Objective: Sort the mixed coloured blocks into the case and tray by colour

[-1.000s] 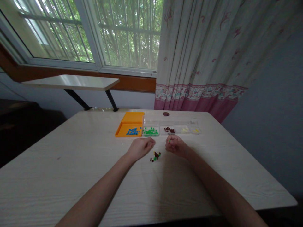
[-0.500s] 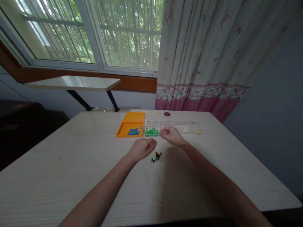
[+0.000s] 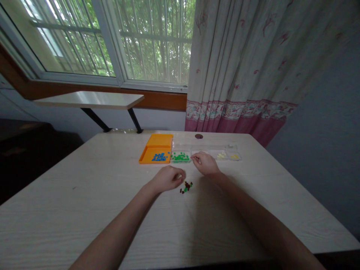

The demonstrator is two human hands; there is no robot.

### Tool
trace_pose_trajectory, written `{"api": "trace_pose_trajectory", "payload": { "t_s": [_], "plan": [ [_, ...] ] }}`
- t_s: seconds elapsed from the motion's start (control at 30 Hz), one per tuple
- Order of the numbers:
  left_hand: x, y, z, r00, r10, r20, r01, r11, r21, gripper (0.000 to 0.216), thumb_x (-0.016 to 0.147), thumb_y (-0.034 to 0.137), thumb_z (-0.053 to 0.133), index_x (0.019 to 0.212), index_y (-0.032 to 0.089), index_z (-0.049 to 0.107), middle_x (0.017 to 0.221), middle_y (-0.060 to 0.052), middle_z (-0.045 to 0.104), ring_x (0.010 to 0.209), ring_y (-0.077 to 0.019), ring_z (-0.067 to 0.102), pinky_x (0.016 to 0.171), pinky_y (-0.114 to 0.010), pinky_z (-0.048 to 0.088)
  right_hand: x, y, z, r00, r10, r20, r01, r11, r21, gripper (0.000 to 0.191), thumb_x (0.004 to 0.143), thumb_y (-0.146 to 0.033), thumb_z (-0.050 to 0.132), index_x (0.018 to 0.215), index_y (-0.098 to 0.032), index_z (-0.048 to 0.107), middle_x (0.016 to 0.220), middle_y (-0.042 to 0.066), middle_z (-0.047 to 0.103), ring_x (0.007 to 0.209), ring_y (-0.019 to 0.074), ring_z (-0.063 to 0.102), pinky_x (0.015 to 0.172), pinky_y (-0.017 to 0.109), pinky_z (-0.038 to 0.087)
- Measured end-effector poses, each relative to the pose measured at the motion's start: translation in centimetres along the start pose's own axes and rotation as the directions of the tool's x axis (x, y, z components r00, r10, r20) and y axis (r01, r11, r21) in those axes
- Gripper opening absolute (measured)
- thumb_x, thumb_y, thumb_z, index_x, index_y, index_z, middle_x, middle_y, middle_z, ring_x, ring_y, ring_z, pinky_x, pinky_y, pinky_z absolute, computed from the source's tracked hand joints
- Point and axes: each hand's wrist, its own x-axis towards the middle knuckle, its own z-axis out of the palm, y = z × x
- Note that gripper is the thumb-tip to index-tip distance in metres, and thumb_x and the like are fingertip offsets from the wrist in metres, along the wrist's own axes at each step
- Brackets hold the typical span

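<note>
A small pile of brown and green beads (image 3: 186, 186) lies on the pale wooden table (image 3: 84, 202). My left hand (image 3: 168, 178) rests curled just left of the pile, its fingertips pressed together. My right hand (image 3: 205, 163) is beyond the pile, fingers pinched, at the near edge of the clear divided tray (image 3: 222, 154), between the green beads (image 3: 180, 156) and the yellowish ones (image 3: 221, 155). What the pinch holds is too small to see. An orange tray (image 3: 157, 144) with blue beads (image 3: 158, 156) sits left of the clear tray.
A dark round hole (image 3: 198, 136) is in the table behind the trays. A narrow white shelf (image 3: 90, 99) stands under the window at the back left. A patterned curtain (image 3: 239, 63) hangs behind the table at the right.
My right hand has moved from beside the pile away to the clear tray's edge near the green beads. The left hand has stayed in place.
</note>
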Motion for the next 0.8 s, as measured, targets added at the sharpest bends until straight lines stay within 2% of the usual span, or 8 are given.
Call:
{"api": "trace_pose_trajectory", "payload": {
  "t_s": [0.2, 0.33, 0.43, 0.5, 0.57, 0.63, 0.73, 0.8],
  "plan": [
    [0.0, -0.2, 0.1, 0.998, 0.037, 0.057, -0.031, 0.996, -0.088, 0.02, 0.071, 0.022, 0.049, 0.078, 0.019, 0.067, 0.06, -0.001, 0.061, 0.048, -0.0087, 0.045, 0.051, -0.017, 0.031, -3.7, 0.9, 0.5, 0.999, -0.035, -0.001, 0.035, 0.995, 0.092, 0.014, 0.077, -0.02, 0.051, 0.082, -0.021, 0.064, 0.075, 0.002, 0.063, 0.068, 0.0131, 0.056, 0.065, 0.022, 0.04],
    [0.0, -0.5, 0.3, 0.997, 0.033, 0.064, -0.026, 0.993, -0.113, 0.019, 0.072, 0.024, 0.05, 0.077, 0.02, 0.067, 0.065, -0.002, 0.064, 0.052, -0.01, 0.05, 0.054, -0.018, 0.034, -4.6, 1.3, 1.0, 0.999, -0.029, -0.021, 0.032, 0.988, 0.153, 0.013, 0.077, -0.019, 0.051, 0.081, -0.019, 0.063, 0.072, 0.002, 0.063, 0.065, 0.0126, 0.055, 0.064, 0.023, 0.04],
    [0.1, -0.8, 0.7, 1.0, 0.007, 0.002, -0.006, 0.99, -0.14, 0.02, 0.074, 0.026, 0.048, 0.077, 0.02, 0.067, 0.065, -0.002, 0.064, 0.056, -0.0109, 0.052, 0.056, -0.018, 0.034, -4.6, 0.9, 1.1, 0.998, -0.044, -0.041, 0.05, 0.983, 0.174, 0.013, 0.078, -0.02, 0.05, 0.081, -0.019, 0.063, 0.07, 0.002, 0.062, 0.063, 0.0121, 0.054, 0.062, 0.022, 0.04],
    [0.4, -0.9, 1.1, 0.993, -0.066, -0.094, 0.045, 0.976, -0.214, 0.021, 0.075, 0.028, 0.048, 0.079, 0.019, 0.067, 0.063, -0.001, 0.062, 0.055, -0.0109, 0.051, 0.054, -0.018, 0.034, -4.6, 0.4, 1.1, 0.996, -0.077, -0.054, 0.086, 0.978, 0.188, 0.014, 0.078, -0.02, 0.05, 0.081, -0.019, 0.063, 0.069, 0.001, 0.061, 0.062, 0.0117, 0.053, 0.062, 0.022, 0.04],
    [1.0, -0.9, 1.8, 0.964, -0.183, -0.192, 0.102, 0.924, -0.37, 0.024, 0.076, 0.032, 0.049, 0.08, 0.016, 0.066, 0.063, -0.002, 0.062, 0.056, -0.0114, 0.051, 0.053, -0.019, 0.035, -4.7, -0.2, 0.9, 0.993, -0.093, -0.076, 0.107, 0.973, 0.203, 0.014, 0.078, -0.02, 0.05, 0.084, -0.019, 0.063, 0.07, 0.001, 0.06, 0.061, 0.0111, 0.053, 0.061, 0.021, 0.04],
    [1.6, -0.8, 2.5, 0.929, -0.293, -0.227, 0.12, 0.817, -0.564, 0.027, 0.073, 0.036, 0.052, 0.078, 0.012, 0.065, 0.066, -0.004, 0.064, 0.06, -0.0128, 0.053, 0.056, -0.021, 0.038, -4.7, -0.8, 0.7, 0.99, -0.084, -0.109, 0.106, 0.97, 0.217, 0.015, 0.077, -0.021, 0.052, 0.087, -0.019, 0.062, 0.071, 0.001, 0.059, 0.061, 0.0105, 0.052, 0.059, 0.02, 0.039],
    [2.3, -0.2, 3.3, 0.915, -0.356, -0.187, 0.088, 0.632, -0.77, 0.029, 0.067, 0.038, 0.06, 0.074, 0.01, 0.065, 0.07, -0.006, 0.065, 0.064, -0.0141, 0.055, 0.062, -0.023, 0.04, -4.8, -1.6, 0.5, 0.987, -0.073, -0.142, 0.104, 0.967, 0.232, 0.016, 0.077, -0.023, 0.053, 0.091, -0.02, 0.061, 0.074, 0.001, 0.059, 0.062, 0.01, 0.052, 0.059, 0.019, 0.039],
    [2.4, 0.2, 3.6, 0.922, -0.356, -0.154, 0.078, 0.558, -0.826, 0.029, 0.066, 0.038, 0.062, 0.072, 0.01, 0.065, 0.069, -0.006, 0.065, 0.064, -0.0141, 0.056, 0.063, -0.024, 0.041, -4.8, -1.9, 0.4, 0.985, -0.064, -0.158, 0.1, 0.968, 0.232, 0.016, 0.078, -0.024, 0.053, 0.091, -0.021, 0.061, 0.075, 0.001, 0.059, 0.062, 0.0099, 0.052, 0.059, 0.019, 0.039]
  ]
}}
